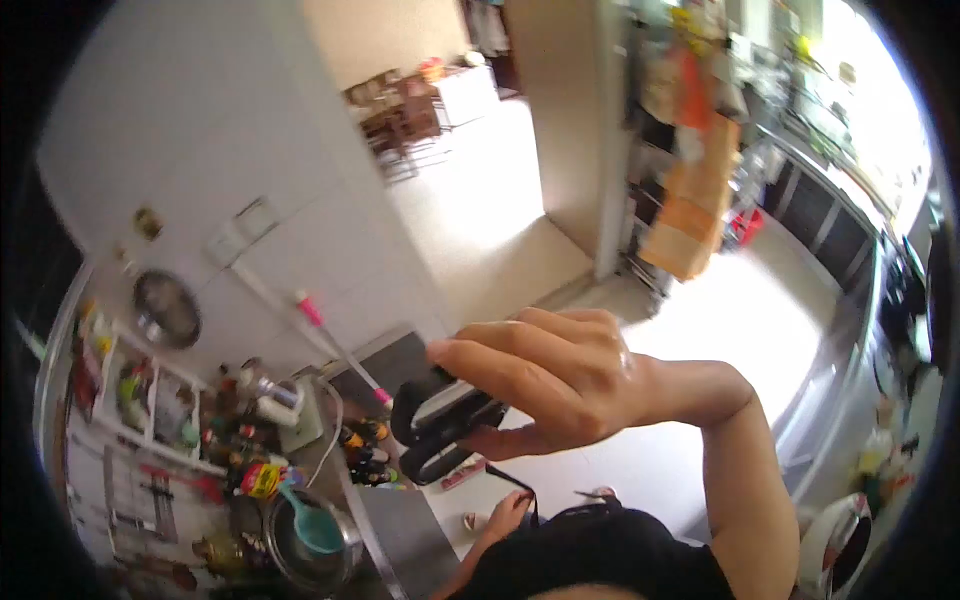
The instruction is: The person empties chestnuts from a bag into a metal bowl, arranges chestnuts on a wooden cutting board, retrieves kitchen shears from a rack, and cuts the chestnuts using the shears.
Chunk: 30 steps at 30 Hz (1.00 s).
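My right hand (560, 375) is raised in front of me, its thumb and fingers closed on a black looped object (435, 425). The object's exact kind is unclear. A thin black strap (525, 492) runs down below it. Lower down, close to my black top (600, 555), is my left hand (512, 510), small in the view and beside the strap. Its fingers are too small and blurred to make out.
On the left, a counter holds a metal pot (345, 560) with a turquoise ladle (318, 527), bottles and a white rack (155, 410). A pink-handled pole (345, 350) leans against the wall. Ahead are a doorway and a shelf with a cardboard piece (690, 225); a counter lines the right.
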Each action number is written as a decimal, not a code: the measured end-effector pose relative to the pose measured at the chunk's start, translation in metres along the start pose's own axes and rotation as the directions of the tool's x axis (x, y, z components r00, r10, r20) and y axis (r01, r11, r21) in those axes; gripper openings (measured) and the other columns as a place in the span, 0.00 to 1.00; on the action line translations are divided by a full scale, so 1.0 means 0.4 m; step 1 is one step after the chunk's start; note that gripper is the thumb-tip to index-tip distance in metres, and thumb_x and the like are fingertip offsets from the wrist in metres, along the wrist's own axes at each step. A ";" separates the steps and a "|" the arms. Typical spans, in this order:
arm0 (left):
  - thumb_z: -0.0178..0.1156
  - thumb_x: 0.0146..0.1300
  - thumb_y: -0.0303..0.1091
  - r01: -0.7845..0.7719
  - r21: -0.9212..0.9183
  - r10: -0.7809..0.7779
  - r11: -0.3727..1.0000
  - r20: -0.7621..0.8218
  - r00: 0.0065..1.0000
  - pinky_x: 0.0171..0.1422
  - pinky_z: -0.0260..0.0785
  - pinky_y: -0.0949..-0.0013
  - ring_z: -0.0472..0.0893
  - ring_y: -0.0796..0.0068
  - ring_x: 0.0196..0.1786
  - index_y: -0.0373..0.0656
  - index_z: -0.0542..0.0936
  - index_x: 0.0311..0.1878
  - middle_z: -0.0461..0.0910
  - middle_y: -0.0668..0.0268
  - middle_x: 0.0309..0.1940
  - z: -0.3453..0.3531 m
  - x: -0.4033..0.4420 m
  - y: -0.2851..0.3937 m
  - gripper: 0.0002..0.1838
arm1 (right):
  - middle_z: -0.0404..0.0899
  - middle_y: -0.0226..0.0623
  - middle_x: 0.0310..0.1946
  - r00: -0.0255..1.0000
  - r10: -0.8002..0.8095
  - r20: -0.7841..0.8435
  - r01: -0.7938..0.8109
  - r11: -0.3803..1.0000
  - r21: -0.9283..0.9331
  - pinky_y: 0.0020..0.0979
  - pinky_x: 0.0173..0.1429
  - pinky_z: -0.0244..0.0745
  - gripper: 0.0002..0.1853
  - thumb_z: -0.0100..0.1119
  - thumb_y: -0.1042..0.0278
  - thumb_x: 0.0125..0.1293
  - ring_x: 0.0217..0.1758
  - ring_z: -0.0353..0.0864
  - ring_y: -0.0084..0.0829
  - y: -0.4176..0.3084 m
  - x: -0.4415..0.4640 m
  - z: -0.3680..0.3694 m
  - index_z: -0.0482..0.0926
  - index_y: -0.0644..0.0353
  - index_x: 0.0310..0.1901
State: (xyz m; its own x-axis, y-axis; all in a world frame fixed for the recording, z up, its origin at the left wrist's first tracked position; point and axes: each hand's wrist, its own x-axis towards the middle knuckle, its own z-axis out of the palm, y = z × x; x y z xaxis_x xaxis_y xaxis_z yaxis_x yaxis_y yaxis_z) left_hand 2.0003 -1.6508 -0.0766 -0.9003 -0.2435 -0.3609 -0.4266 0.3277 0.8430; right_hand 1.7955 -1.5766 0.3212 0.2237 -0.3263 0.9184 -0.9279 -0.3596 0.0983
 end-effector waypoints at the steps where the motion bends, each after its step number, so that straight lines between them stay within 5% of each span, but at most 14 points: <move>1: 0.48 0.60 0.35 -0.007 0.030 0.005 1.000 0.038 0.999 0.48 0.65 0.68 0.76 0.64 0.44 0.36 0.73 0.44 0.76 0.55 0.39 0.033 0.027 0.058 0.14 | 0.76 0.39 0.28 1.000 0.021 0.021 -0.020 0.999 -0.050 0.18 0.16 0.67 0.26 0.66 0.66 0.39 0.20 0.73 0.21 -0.004 -0.038 -0.068 0.73 0.69 0.43; 4: 0.49 0.59 0.34 -0.222 0.091 0.208 0.971 0.137 0.968 0.50 0.63 0.64 0.73 0.56 0.47 0.37 0.72 0.46 0.74 0.52 0.42 0.187 0.171 0.073 0.15 | 0.77 0.40 0.26 0.994 0.085 -0.074 -0.099 0.971 -0.216 0.17 0.15 0.68 0.24 0.65 0.65 0.40 0.18 0.74 0.20 -0.002 -0.158 -0.252 0.74 0.66 0.42; 5: 0.49 0.60 0.34 -0.334 0.276 0.314 0.901 0.113 0.943 0.51 0.63 0.66 0.73 0.59 0.47 0.38 0.73 0.45 0.74 0.54 0.43 0.239 0.220 0.057 0.14 | 0.77 0.40 0.26 0.989 0.110 -0.096 -0.131 0.959 -0.253 0.17 0.15 0.68 0.24 0.65 0.65 0.40 0.18 0.74 0.20 -0.003 -0.191 -0.306 0.75 0.65 0.42; 6: 0.49 0.60 0.35 -0.530 0.248 0.507 0.811 0.156 0.848 0.51 0.63 0.65 0.73 0.60 0.46 0.37 0.73 0.45 0.75 0.55 0.42 0.284 0.260 0.063 0.14 | 0.74 0.38 0.27 0.992 0.106 -0.069 -0.123 0.938 -0.323 0.18 0.14 0.67 0.19 0.55 0.68 0.50 0.18 0.69 0.19 0.004 -0.228 -0.363 0.72 0.69 0.44; 7: 0.57 0.52 0.32 -0.441 0.217 0.272 0.871 0.535 0.800 0.65 0.47 0.57 0.53 0.48 0.64 0.46 0.60 0.60 0.55 0.54 0.62 0.321 0.317 0.061 0.31 | 0.74 0.38 0.27 0.988 0.130 -0.086 -0.153 0.915 -0.373 0.18 0.14 0.67 0.19 0.55 0.68 0.50 0.18 0.69 0.19 0.009 -0.257 -0.410 0.72 0.68 0.44; 9: 0.57 0.52 0.33 -0.420 -0.039 0.371 0.907 0.549 0.749 0.65 0.44 0.51 0.49 0.47 0.65 0.51 0.59 0.61 0.48 0.59 0.65 0.384 0.404 0.111 0.31 | 0.74 0.38 0.27 0.979 0.164 -0.120 -0.201 0.862 -0.466 0.18 0.15 0.68 0.19 0.56 0.69 0.49 0.18 0.70 0.19 0.026 -0.314 -0.507 0.72 0.68 0.44; 15: 0.51 0.58 0.35 -0.284 0.292 0.067 0.913 0.580 0.812 0.49 0.65 0.63 0.75 0.58 0.44 0.40 0.72 0.46 0.75 0.53 0.40 0.481 0.555 0.433 0.14 | 0.76 0.40 0.27 0.919 0.373 -0.127 -0.379 0.749 -0.544 0.18 0.18 0.70 0.24 0.64 0.65 0.43 0.19 0.74 0.21 0.129 -0.479 -0.760 0.72 0.67 0.44; 19: 0.52 0.58 0.35 -0.260 0.039 0.166 0.965 0.678 0.716 0.48 0.67 0.69 0.77 0.68 0.43 0.38 0.73 0.44 0.77 0.58 0.39 0.614 0.757 0.558 0.13 | 0.77 0.45 0.35 0.789 0.581 -0.201 -0.612 0.709 -0.352 0.20 0.27 0.75 0.32 0.65 0.66 0.40 0.26 0.79 0.27 0.286 -0.627 -0.961 0.67 0.67 0.50; 21: 0.51 0.58 0.34 -0.243 0.022 0.158 0.970 0.701 0.696 0.47 0.67 0.71 0.77 0.71 0.42 0.38 0.73 0.44 0.78 0.59 0.38 0.684 0.874 0.607 0.13 | 0.76 0.46 0.39 0.475 0.795 -0.376 -0.863 0.505 -0.021 0.23 0.32 0.76 0.34 0.65 0.63 0.42 0.31 0.79 0.31 0.358 -0.782 -1.057 0.65 0.67 0.52; 23: 0.52 0.58 0.35 -0.282 0.040 0.166 0.959 0.727 0.667 0.47 0.67 0.71 0.77 0.71 0.42 0.38 0.73 0.44 0.78 0.59 0.38 0.743 0.967 0.724 0.13 | 0.74 0.44 0.40 0.163 0.860 -0.483 -0.673 0.455 0.582 0.25 0.35 0.78 0.31 0.61 0.54 0.48 0.37 0.79 0.35 0.402 -0.931 -1.148 0.65 0.63 0.51; 25: 0.52 0.58 0.35 -0.408 0.053 0.238 0.912 0.739 0.630 0.47 0.68 0.71 0.77 0.70 0.42 0.39 0.74 0.43 0.78 0.59 0.38 0.828 1.101 0.805 0.13 | 0.74 0.47 0.41 -0.197 0.726 -0.659 -0.410 0.550 0.728 0.26 0.36 0.78 0.27 0.54 0.54 0.55 0.44 0.76 0.39 0.428 -1.059 -1.230 0.65 0.66 0.51; 27: 0.52 0.58 0.36 -0.463 0.051 0.256 0.885 0.777 0.575 0.47 0.68 0.70 0.77 0.69 0.42 0.39 0.74 0.42 0.78 0.59 0.36 0.915 1.225 0.868 0.13 | 0.73 0.50 0.41 -0.338 0.574 -0.745 -0.185 0.736 0.651 0.29 0.40 0.78 0.23 0.49 0.58 0.58 0.48 0.73 0.42 0.412 -1.177 -1.320 0.64 0.67 0.50; 29: 0.51 0.58 0.34 -0.576 0.115 0.254 0.809 0.815 0.520 0.47 0.68 0.69 0.77 0.69 0.41 0.39 0.74 0.43 0.78 0.59 0.36 0.980 1.305 0.980 0.12 | 0.72 0.53 0.42 -0.413 0.594 -0.690 0.176 0.796 0.579 0.35 0.47 0.76 0.21 0.51 0.58 0.57 0.51 0.71 0.45 0.360 -1.256 -1.414 0.67 0.65 0.47; 30: 0.51 0.58 0.34 -0.589 0.080 0.258 0.804 0.846 0.467 0.47 0.68 0.69 0.77 0.69 0.41 0.39 0.74 0.43 0.78 0.60 0.36 1.016 1.340 1.048 0.12 | 0.68 0.53 0.47 -0.393 0.523 -0.756 0.056 0.834 0.548 0.32 0.47 0.76 0.23 0.53 0.57 0.56 0.50 0.71 0.42 0.348 -1.280 -1.458 0.67 0.66 0.48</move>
State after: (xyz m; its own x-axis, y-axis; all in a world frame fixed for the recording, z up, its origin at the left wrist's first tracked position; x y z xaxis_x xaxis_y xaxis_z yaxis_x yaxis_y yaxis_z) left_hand 1.3035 -1.2729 -0.0789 -0.6041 0.7429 -0.2882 0.1808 0.4800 0.8584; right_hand 1.3780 -0.9497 0.0883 -0.7990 0.6010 -0.0199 -0.5981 -0.7977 -0.0766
